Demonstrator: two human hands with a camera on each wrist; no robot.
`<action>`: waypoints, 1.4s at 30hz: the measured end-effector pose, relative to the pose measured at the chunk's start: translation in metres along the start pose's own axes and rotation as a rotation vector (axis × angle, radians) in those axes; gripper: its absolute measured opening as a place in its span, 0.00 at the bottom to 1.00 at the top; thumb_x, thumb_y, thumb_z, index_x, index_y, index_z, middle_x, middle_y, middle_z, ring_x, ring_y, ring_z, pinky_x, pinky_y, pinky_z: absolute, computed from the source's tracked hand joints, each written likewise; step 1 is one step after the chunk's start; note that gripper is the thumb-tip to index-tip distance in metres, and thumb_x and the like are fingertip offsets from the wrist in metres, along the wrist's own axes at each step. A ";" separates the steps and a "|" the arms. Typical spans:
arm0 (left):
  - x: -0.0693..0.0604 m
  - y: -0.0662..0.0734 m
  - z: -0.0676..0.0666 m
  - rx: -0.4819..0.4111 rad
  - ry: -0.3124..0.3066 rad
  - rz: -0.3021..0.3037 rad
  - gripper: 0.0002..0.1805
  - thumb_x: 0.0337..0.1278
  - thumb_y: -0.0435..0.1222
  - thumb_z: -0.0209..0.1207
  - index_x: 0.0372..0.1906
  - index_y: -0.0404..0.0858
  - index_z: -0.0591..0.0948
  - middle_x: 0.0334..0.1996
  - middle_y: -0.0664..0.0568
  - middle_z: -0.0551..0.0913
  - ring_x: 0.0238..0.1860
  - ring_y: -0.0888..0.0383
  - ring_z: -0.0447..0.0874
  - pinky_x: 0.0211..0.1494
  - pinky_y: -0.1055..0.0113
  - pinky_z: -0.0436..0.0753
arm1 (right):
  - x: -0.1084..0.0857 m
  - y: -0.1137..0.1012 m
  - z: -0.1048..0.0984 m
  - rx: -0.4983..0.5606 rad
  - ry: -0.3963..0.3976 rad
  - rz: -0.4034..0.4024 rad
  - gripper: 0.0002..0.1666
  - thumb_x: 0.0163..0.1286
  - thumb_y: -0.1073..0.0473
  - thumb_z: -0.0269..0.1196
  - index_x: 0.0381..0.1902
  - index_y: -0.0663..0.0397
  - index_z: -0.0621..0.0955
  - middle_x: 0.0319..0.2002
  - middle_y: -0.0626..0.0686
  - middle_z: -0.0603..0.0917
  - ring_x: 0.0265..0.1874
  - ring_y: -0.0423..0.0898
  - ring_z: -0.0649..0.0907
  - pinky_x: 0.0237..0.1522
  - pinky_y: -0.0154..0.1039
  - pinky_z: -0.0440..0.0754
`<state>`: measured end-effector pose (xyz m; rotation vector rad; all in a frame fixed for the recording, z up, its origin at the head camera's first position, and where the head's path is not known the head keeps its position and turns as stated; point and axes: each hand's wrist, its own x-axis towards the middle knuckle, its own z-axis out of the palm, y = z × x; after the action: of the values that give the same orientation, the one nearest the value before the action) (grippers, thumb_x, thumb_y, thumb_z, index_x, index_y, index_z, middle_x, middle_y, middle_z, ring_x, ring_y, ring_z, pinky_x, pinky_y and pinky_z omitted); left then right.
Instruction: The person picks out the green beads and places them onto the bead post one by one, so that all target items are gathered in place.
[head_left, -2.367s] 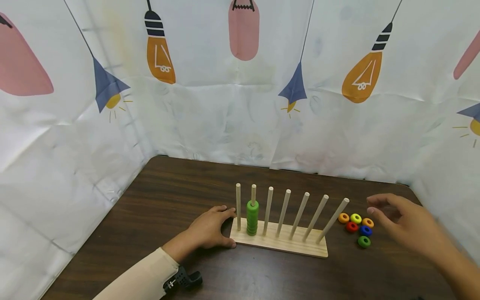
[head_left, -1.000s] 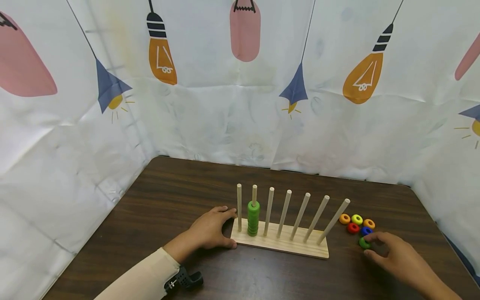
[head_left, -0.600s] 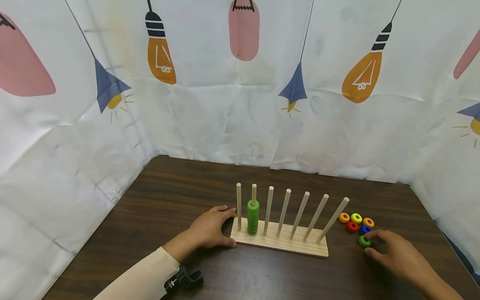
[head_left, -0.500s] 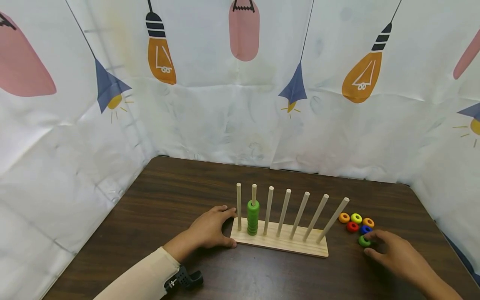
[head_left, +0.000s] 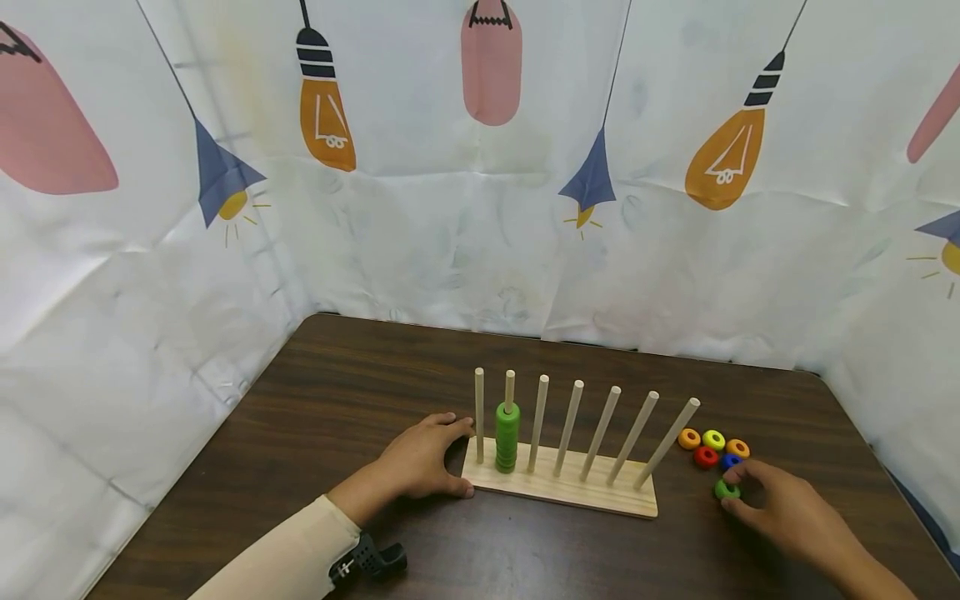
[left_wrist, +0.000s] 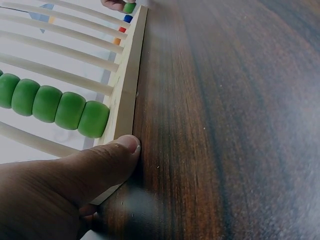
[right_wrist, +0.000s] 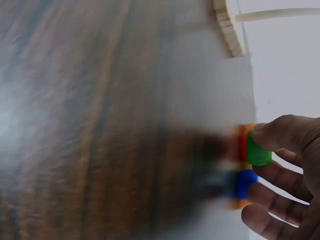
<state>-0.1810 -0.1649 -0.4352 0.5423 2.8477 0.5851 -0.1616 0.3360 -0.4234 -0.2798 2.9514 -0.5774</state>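
A wooden peg rack [head_left: 558, 487] stands on the table with a row of upright pegs. Green beads [head_left: 507, 437] are stacked on its second peg from the left. My left hand [head_left: 423, 458] holds the rack's left end, the thumb on its front edge and fingers at the back. In the left wrist view the thumb [left_wrist: 112, 160] presses against the base beside the green stack. To the right of the rack, my right hand [head_left: 787, 512] pinches a loose green bead [head_left: 727, 490] between thumb and index finger, also seen as a green bead [right_wrist: 258, 149] in the right wrist view.
Behind the pinched bead lie a blue bead [head_left: 732, 462], a red bead [head_left: 706, 457], a yellow bead [head_left: 713, 440] and orange beads [head_left: 738, 449]. The dark table [head_left: 360, 375] ends at a printed curtain [head_left: 450, 250]. A black strap [head_left: 367, 557] is on my left wrist.
My right hand has come down from above the table's right side to the green bead and now pinches it, shifted slightly left and towards me. My left hand stays on the rack.
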 end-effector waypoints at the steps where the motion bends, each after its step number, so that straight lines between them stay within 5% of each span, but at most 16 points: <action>1: 0.000 0.000 0.000 0.003 0.001 0.000 0.45 0.42 0.57 0.78 0.69 0.47 0.78 0.72 0.53 0.72 0.74 0.44 0.64 0.63 0.40 0.75 | -0.001 -0.002 -0.001 0.002 0.021 -0.009 0.19 0.62 0.49 0.76 0.45 0.50 0.82 0.40 0.49 0.86 0.39 0.52 0.85 0.36 0.53 0.82; 7: 0.000 0.001 0.000 -0.001 0.002 0.000 0.45 0.42 0.57 0.79 0.68 0.47 0.78 0.72 0.54 0.72 0.74 0.45 0.64 0.64 0.41 0.75 | -0.002 -0.015 -0.015 -0.004 0.112 -0.050 0.19 0.61 0.53 0.76 0.47 0.52 0.84 0.42 0.50 0.87 0.40 0.53 0.86 0.32 0.50 0.81; 14: -0.001 0.003 -0.001 -0.003 0.010 0.005 0.44 0.41 0.56 0.79 0.67 0.46 0.79 0.72 0.51 0.72 0.73 0.43 0.66 0.63 0.39 0.74 | -0.004 -0.028 -0.030 0.003 0.132 -0.032 0.22 0.65 0.51 0.75 0.53 0.50 0.83 0.43 0.55 0.86 0.25 0.41 0.79 0.22 0.40 0.73; 19: -0.001 0.004 -0.001 -0.002 0.008 0.001 0.44 0.41 0.56 0.79 0.67 0.47 0.79 0.72 0.51 0.72 0.73 0.42 0.66 0.62 0.39 0.75 | -0.007 -0.037 -0.041 0.022 0.149 -0.047 0.23 0.67 0.47 0.73 0.55 0.49 0.83 0.45 0.54 0.86 0.28 0.41 0.82 0.24 0.40 0.76; 27: 0.000 0.004 -0.003 -0.001 0.007 -0.016 0.45 0.41 0.56 0.80 0.68 0.47 0.79 0.72 0.48 0.72 0.72 0.41 0.67 0.61 0.38 0.75 | -0.006 -0.048 -0.055 0.021 0.217 -0.119 0.23 0.66 0.47 0.74 0.55 0.46 0.84 0.51 0.55 0.86 0.27 0.35 0.80 0.23 0.37 0.76; 42: 0.000 0.004 -0.002 0.005 0.013 -0.012 0.45 0.40 0.57 0.80 0.67 0.47 0.79 0.72 0.50 0.72 0.72 0.42 0.67 0.61 0.38 0.76 | -0.004 -0.070 -0.078 -0.023 0.447 -0.337 0.22 0.56 0.60 0.80 0.48 0.44 0.87 0.43 0.46 0.85 0.29 0.34 0.78 0.29 0.30 0.76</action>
<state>-0.1799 -0.1624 -0.4315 0.5245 2.8628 0.5819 -0.1583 0.3014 -0.3247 -0.7523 3.3646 -0.7269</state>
